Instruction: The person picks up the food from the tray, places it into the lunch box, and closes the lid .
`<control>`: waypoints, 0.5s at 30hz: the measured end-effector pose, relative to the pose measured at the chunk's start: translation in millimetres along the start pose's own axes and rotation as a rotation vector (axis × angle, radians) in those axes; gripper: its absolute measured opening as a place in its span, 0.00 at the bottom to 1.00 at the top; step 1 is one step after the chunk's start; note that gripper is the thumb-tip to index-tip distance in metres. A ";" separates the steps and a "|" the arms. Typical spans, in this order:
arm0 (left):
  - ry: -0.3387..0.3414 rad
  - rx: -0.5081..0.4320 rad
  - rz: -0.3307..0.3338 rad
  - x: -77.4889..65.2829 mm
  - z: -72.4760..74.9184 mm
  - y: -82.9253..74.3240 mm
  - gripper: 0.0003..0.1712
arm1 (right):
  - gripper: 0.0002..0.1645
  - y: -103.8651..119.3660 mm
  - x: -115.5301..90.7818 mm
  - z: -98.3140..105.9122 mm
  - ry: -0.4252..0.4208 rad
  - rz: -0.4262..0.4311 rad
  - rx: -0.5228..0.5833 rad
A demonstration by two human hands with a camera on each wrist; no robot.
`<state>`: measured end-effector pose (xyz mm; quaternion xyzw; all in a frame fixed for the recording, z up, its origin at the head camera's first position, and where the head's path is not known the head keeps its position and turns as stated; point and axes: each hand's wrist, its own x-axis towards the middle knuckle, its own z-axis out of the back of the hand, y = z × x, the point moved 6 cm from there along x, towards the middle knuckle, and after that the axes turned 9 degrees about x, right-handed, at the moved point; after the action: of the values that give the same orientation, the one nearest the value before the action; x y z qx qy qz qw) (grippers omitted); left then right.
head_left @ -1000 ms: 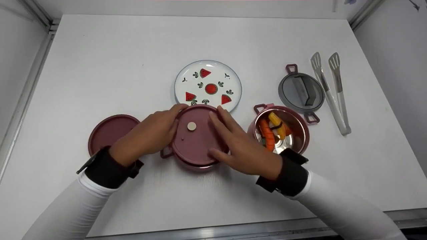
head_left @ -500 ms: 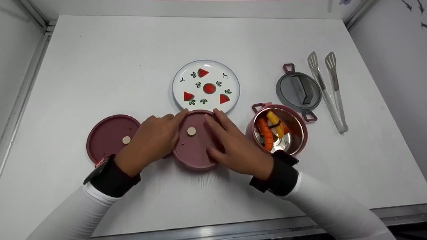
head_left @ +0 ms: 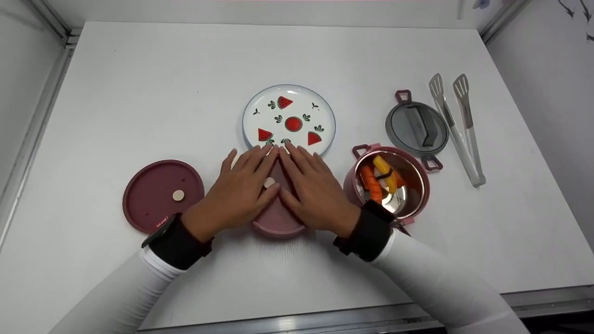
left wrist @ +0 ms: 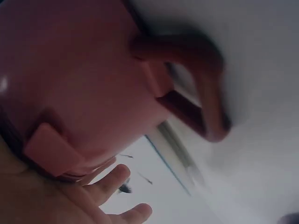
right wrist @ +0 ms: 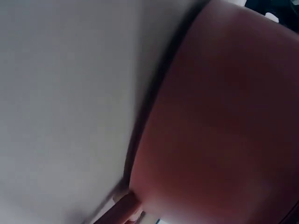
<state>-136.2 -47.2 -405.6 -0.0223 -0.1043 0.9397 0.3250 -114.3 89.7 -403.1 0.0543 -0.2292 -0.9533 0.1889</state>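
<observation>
A dusty-pink round lid (head_left: 280, 219) covers a matching pot in the middle of the table. My left hand (head_left: 234, 195) and right hand (head_left: 320, 192) lie flat on this lid, fingers straight and pointing away, their tips near the far rim. Most of the lid is hidden under them, apart from a front wedge and part of a pale round knob (head_left: 269, 183). In the left wrist view the pot's glossy side (left wrist: 79, 88) shows a loop handle (left wrist: 212, 93), with some left fingers (left wrist: 114, 184) below. The pot wall (right wrist: 219, 121) fills much of the right wrist view.
A darker plum lid (head_left: 158, 195) lies at the left. Behind the hands sits a watermelon-patterned plate (head_left: 269, 104). At the right stands an open pot (head_left: 421, 185) holding orange and yellow toy-like pieces (head_left: 371, 183), near a grey glass lid (head_left: 408, 127) and metal tongs (head_left: 464, 148).
Both hands have shifted from the lid's sides onto its top and flattened, fingers straightened. The lid, tilted a second ago, has sunk level onto the pot.
</observation>
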 end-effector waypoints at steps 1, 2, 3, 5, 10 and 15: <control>0.015 -0.004 0.004 0.4 -1.8 0.8 0.38 | 0.42 -0.3 0.1 -1.0 0.003 -0.002 -0.008; 0.024 -0.012 0.004 0.5 -3.1 1.3 0.39 | 0.42 -0.3 0.2 -1.7 0.007 -0.002 -0.011; 0.029 -0.019 0.001 0.6 -4.1 1.4 0.39 | 0.42 0.0 0.3 -2.1 0.011 -0.001 -0.016; 0.030 -0.037 -0.010 0.9 -5.4 1.2 0.40 | 0.42 0.9 0.6 -2.5 0.016 0.007 -0.023; 0.024 -0.084 -0.037 2.5 -7.3 -0.1 0.41 | 0.44 0.9 0.1 -3.5 0.026 0.011 -0.052; 0.027 -0.102 -0.032 1.7 -7.6 1.8 0.42 | 0.46 1.1 1.6 -6.9 0.035 0.015 -0.099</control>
<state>-137.8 -46.2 -413.4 -0.0500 -0.1478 0.9275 0.3397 -114.1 85.3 -408.7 0.0600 -0.1788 -0.9610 0.2023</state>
